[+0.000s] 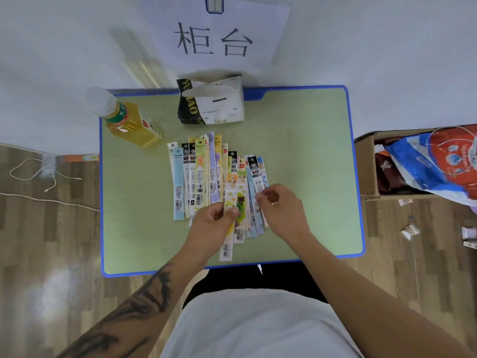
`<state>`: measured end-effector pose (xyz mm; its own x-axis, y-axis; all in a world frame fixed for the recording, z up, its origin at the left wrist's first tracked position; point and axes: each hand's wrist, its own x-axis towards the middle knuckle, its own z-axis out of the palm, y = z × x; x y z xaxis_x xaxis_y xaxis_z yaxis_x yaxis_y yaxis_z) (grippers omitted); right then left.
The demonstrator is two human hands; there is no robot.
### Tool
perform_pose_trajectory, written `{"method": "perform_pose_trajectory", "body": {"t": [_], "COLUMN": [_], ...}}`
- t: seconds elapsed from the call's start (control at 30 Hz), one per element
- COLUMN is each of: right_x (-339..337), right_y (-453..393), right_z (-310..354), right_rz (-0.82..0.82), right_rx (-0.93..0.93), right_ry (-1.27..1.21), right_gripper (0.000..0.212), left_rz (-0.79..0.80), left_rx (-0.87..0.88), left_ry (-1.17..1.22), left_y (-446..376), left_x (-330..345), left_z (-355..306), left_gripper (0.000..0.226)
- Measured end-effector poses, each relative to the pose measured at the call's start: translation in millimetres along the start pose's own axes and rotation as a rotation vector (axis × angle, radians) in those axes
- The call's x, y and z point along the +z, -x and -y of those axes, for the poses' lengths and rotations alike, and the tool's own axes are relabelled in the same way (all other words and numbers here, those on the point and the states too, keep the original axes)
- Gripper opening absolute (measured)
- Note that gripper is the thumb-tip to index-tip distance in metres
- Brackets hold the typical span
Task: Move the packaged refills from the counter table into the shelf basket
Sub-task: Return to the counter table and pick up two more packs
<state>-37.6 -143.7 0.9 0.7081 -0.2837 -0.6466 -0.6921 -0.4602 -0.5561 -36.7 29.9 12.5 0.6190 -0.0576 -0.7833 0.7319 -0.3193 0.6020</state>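
Several long, narrow packaged refills lie side by side in a fan on the green counter table. My left hand pinches a yellow-green cartoon refill pack near its middle; the pack's barcode end points toward me. My right hand hovers with curled fingers at the right end of the row, its fingertips pinching the lower edge of a black-topped refill pack. No shelf basket is in view.
A bottle of yellow drink lies at the table's back left. A black-and-white paper bag stands at the back middle. A cardboard box with plastic bags sits on the floor to the right. A white cable lies left.
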Motion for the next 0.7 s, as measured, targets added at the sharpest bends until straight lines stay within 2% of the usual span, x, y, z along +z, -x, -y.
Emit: {"method": "perform_pose_trajectory", "body": {"t": [0.1, 0.23, 0.43, 0.57, 0.7], "right_x": [8, 14, 7, -33, -83], "right_y": [-27, -39, -24, 15, 60], "right_z": [-3, -5, -8, -9, -27], "right_rz": [-0.010, 0.039, 0.031, 0.077, 0.042], "right_rx": [0.076, 0.163, 0.136, 0.098, -0.017], "right_ry": [0.149, 0.194, -0.142, -0.450, -0.570], "right_gripper": [0.030, 0.022, 0.024, 0.018, 0.015], "left_rz": [0.036, 0.088, 0.069, 0.092, 0.158], "left_rx": [-0.042, -0.073, -0.084, -0.041, 0.024], "left_ry": [0.021, -0.002, -0.009, 0.036, 0.066], "left_y": [-2, -6, -4, 15, 44], "left_x": [1, 2, 6, 15, 44], "left_z": [0, 1, 2, -11, -31], "left_gripper": [0.020, 0.019, 0.013, 0.012, 0.018]}}
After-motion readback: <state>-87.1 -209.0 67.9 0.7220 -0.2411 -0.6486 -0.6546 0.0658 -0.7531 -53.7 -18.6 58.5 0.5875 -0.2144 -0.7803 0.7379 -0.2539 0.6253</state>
